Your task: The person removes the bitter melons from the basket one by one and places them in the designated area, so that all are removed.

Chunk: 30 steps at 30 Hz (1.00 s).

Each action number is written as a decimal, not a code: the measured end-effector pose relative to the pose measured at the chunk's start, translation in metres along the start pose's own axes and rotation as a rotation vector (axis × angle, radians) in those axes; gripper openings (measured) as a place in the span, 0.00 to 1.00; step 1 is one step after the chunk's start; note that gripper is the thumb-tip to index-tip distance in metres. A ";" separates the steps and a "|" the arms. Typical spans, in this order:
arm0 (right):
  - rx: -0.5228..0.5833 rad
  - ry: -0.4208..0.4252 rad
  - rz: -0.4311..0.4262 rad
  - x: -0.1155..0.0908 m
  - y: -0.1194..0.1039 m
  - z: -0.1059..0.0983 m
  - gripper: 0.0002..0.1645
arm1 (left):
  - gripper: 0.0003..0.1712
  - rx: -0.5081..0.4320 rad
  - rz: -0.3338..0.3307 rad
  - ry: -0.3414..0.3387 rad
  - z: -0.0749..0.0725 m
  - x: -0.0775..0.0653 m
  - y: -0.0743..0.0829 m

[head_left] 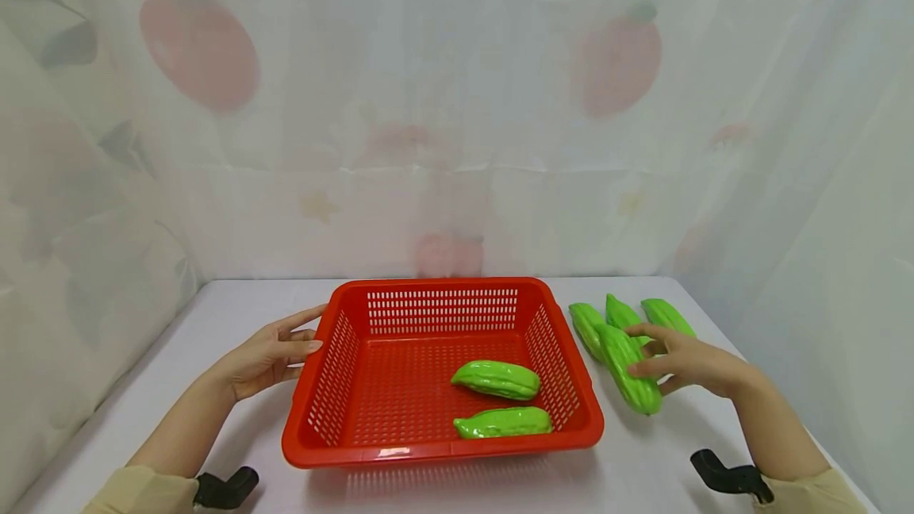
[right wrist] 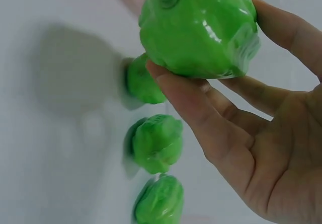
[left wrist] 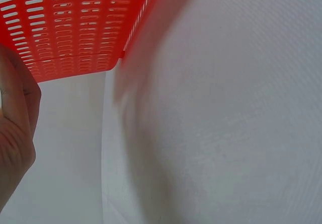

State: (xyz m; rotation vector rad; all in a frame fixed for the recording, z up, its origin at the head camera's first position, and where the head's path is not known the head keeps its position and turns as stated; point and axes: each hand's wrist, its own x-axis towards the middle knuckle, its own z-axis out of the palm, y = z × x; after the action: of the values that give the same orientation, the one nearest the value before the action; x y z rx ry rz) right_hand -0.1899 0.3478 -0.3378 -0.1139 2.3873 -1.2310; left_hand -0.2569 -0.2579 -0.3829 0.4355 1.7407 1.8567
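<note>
The gourd (head_left: 620, 359) is hanging above the table (head_left: 221, 324), right of the basket (head_left: 428, 452), the right hand (head_left: 689, 363) pinching it; the left hand (head_left: 264, 355) is touching the basket's rim, fingers loosely extended.

On my head feed I get a white tabletop (head_left: 243, 316), dimmed by soft shadows in places. A red perforated basket (head_left: 443, 450) stands around its middle, and to the basket's right I count three ridged green gourds (head_left: 587, 327) lying directly on the surface, near one another.
</note>
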 end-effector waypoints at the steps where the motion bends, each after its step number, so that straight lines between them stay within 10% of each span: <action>1: 0.006 -0.010 0.005 0.000 0.003 0.000 0.50 | 0.42 0.000 0.000 0.000 0.000 0.000 0.000; 30: -0.011 -0.057 0.139 0.000 0.029 0.006 0.45 | 0.44 0.000 -0.006 0.010 0.001 0.000 0.001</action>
State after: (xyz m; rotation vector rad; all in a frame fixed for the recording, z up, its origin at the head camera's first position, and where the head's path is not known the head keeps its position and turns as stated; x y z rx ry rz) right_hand -0.1832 0.3607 -0.3639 0.0135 2.3117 -1.1355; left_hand -0.2561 -0.2573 -0.3812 0.4212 1.7467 1.8573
